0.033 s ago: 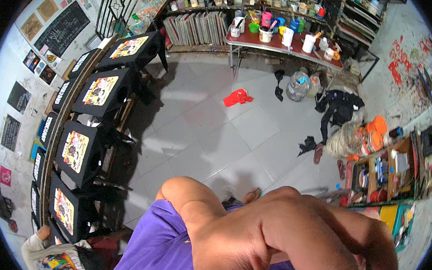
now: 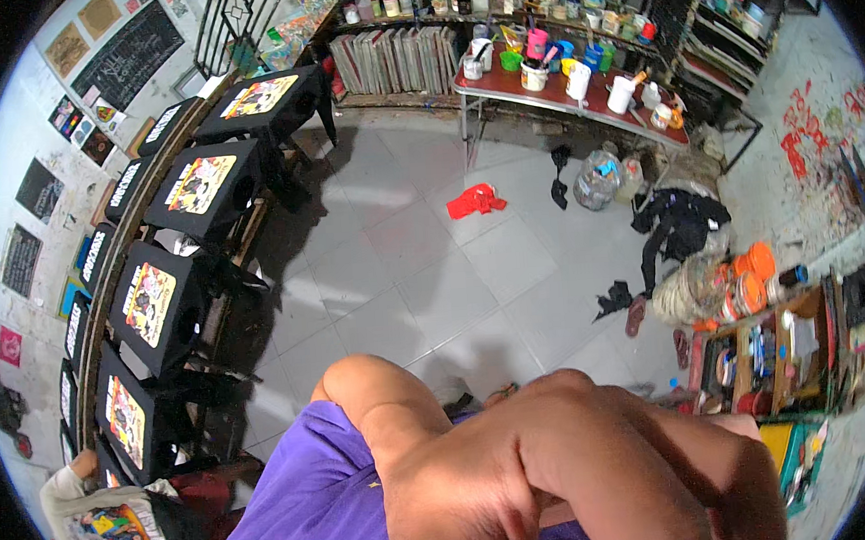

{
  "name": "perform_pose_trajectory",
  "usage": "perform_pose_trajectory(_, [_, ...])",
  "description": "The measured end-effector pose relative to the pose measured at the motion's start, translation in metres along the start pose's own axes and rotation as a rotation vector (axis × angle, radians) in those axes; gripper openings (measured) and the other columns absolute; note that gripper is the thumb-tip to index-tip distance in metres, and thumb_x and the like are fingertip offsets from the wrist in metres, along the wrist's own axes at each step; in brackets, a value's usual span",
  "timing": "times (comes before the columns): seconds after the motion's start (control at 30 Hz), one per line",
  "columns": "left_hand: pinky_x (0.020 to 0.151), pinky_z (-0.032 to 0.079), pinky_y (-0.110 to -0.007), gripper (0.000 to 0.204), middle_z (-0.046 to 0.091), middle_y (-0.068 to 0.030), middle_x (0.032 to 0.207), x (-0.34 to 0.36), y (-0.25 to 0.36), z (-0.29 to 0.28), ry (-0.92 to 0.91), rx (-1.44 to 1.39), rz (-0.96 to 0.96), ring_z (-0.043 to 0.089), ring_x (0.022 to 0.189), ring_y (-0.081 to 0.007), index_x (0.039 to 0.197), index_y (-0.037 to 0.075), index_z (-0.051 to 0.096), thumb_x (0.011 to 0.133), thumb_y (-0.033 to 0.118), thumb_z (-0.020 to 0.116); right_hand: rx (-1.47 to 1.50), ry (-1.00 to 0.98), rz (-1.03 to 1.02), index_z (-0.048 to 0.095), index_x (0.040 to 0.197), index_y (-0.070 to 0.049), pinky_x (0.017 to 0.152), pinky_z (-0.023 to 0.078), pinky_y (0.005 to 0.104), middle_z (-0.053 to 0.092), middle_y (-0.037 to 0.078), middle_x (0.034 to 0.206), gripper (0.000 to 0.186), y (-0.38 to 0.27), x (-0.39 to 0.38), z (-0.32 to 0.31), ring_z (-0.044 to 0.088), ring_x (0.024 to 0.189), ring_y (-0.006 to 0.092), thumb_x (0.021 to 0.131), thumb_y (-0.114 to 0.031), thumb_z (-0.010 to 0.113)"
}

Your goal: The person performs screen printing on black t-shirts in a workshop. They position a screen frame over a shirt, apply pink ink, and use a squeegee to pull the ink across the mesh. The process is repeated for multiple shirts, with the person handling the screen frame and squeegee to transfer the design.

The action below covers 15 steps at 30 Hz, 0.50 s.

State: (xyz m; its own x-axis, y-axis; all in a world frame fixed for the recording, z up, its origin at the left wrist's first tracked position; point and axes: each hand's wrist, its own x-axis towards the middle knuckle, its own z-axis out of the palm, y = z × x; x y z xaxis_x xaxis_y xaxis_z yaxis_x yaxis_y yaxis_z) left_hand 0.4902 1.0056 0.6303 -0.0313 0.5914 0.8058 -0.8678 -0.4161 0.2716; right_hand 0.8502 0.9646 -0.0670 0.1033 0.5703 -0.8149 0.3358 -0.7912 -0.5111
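Hands: hard to make out | shirt (image 2: pixel 293 495): purple (softly creased)

Holding both bare arms (image 2: pixel 605 449) bent and overlapping, crowded together at the lower edge, too close to make out either hand clearly.

Screen-printing workshop: printed black shirts (image 2: pixel 150 305), paint pots (image 2: pixel 578 81), upright frames (image 2: pixel 393 62).

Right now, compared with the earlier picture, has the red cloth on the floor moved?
No: judged against the tiled floor, the red cloth shows no visible shift.
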Motion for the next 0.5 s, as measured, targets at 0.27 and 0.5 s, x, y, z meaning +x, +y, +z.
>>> perform_pose_trajectory(0.27, [0.079,0.044,-0.041,0.028,0.057,-0.0052,0.081,0.093,-0.087,-0.132,0.195,0.163,-0.228,0.054,0.077,-0.0233,0.089,0.01,0.061,0.094,0.037,0.069,0.038,-0.115,-0.225,0.063,0.114,0.0,0.055,0.054,0.0401,0.07,0.014,0.087,0.04,-0.234,0.104,-0.032,0.067,0.068,0.0252,0.09,-0.031,0.07])
perform_pose_trajectory(0.5, [0.082,0.045,-0.044,0.045,0.059,-0.0068,0.077,0.127,-0.183,-0.32,0.407,0.377,-0.571,0.056,0.073,-0.0235,0.078,0.007,0.061,0.105,0.04,0.05,0.214,-0.024,-0.176,0.062,0.114,0.0,0.058,0.055,0.0402,0.071,0.014,0.086,0.041,-0.297,0.184,-0.113,0.068,0.068,0.0255,0.089,-0.032,0.071])
